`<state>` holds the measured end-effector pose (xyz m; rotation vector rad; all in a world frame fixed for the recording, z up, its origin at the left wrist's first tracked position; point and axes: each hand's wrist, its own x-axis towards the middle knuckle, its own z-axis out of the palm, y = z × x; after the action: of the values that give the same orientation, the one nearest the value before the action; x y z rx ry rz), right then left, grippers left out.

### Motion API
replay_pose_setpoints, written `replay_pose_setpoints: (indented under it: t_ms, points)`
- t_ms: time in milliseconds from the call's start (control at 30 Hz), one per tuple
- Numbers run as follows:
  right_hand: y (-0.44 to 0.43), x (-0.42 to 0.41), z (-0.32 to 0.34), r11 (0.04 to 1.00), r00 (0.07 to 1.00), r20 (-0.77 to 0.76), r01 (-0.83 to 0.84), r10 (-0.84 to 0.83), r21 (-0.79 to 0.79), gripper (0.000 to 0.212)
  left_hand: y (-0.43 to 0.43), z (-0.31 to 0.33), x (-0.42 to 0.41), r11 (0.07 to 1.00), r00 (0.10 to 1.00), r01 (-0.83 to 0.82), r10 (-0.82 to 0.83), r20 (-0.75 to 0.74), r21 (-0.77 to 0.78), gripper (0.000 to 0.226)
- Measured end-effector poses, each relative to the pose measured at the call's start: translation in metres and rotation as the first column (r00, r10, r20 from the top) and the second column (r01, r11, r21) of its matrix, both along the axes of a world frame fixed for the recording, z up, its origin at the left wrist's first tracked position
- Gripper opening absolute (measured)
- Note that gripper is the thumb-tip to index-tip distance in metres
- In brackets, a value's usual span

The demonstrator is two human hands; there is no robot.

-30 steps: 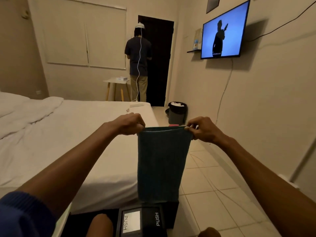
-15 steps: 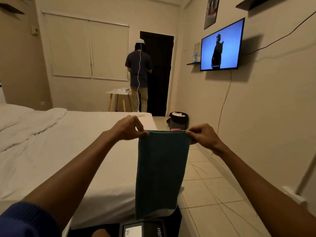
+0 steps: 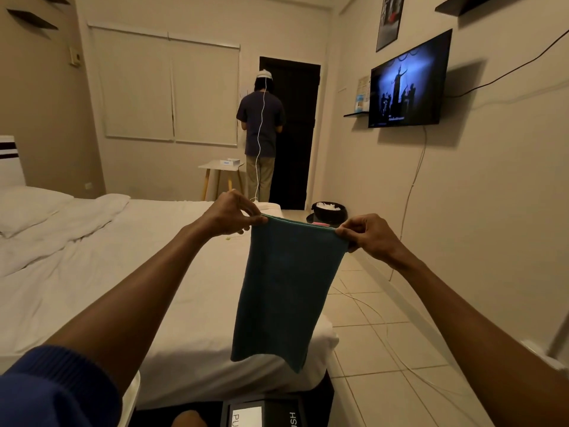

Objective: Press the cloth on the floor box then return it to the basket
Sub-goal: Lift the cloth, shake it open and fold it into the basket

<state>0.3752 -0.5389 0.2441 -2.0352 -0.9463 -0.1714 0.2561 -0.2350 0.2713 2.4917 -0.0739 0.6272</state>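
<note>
A dark teal cloth (image 3: 286,291) hangs flat in the air in front of me, stretched by its top corners. My left hand (image 3: 229,215) pinches the top left corner and my right hand (image 3: 369,238) pinches the top right corner. Below the cloth's lower edge, at the bottom of the view, sits a black floor box (image 3: 261,416) with "PUSH" printed on its lid; only its top part shows. The cloth hangs clear of the box, not touching it. No basket is visible.
A white bed (image 3: 123,272) fills the left side, close to the box. Tiled floor (image 3: 385,349) with a thin white cable runs on the right beside the wall. A black bin (image 3: 329,211) stands farther back. A person stands at the far door (image 3: 261,134).
Both hands have lifted the cloth higher, so its lower edge now hangs above the floor box instead of reaching it. The view has tilted upward.
</note>
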Motion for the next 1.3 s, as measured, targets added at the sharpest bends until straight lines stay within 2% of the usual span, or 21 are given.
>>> replay_pose_setpoints:
  t_ms: [133, 300, 467, 733, 867, 1000, 1167, 1233, 1300]
  points:
    - [0.004, 0.001, 0.001, 1.000, 1.000, -0.007, -0.008, 0.008, -0.015, 0.013, 0.004, 0.004, -0.001, 0.997, 1.000, 0.025, -0.026, -0.013, -0.067, 0.024]
    - [0.006, 0.002, 0.006, 1.000, 0.999, -0.024, -0.024, 0.024, 0.008, 0.027, 0.010, 0.006, -0.004, 0.988, 0.997, 0.052, -0.060, -0.046, -0.148, 0.017]
    - [0.006, 0.002, 0.010, 0.999, 0.997, -0.053, -0.049, 0.049, -0.002, 0.030, 0.012, -0.001, -0.009, 0.971, 0.989, 0.061, -0.090, -0.116, -0.229, 0.018]
    - [0.005, 0.006, 0.016, 0.990, 0.982, -0.165, -0.111, 0.095, -0.090, 0.010, 0.014, -0.011, -0.010, 0.961, 0.994, 0.070, -0.091, -0.067, -0.267, 0.010]
    - [0.008, 0.003, 0.014, 0.987, 0.987, -0.125, -0.112, 0.098, -0.112, 0.004, 0.019, -0.015, -0.013, 0.967, 0.997, 0.062, -0.071, -0.027, -0.249, 0.012]
    - [0.020, 0.003, 0.009, 0.982, 0.994, -0.059, -0.100, 0.091, -0.158, 0.009, 0.026, -0.016, -0.017, 0.989, 0.999, 0.008, -0.013, -0.034, -0.147, 0.015]
    - [0.043, -0.002, 0.011, 0.996, 0.997, 0.026, -0.073, 0.074, -0.058, 0.020, 0.042, -0.007, -0.036, 0.994, 0.999, 0.001, 0.005, 0.052, -0.114, 0.028]
    - [0.058, -0.009, 0.016, 0.992, 0.995, 0.025, -0.093, 0.096, -0.081, 0.023, 0.050, 0.000, -0.050, 0.995, 0.999, -0.021, 0.025, 0.037, -0.100, 0.040]
    - [0.078, -0.020, 0.024, 0.982, 0.991, 0.004, -0.133, 0.135, -0.133, 0.022, 0.064, 0.009, -0.068, 0.992, 0.997, -0.071, 0.070, -0.016, -0.107, 0.038]
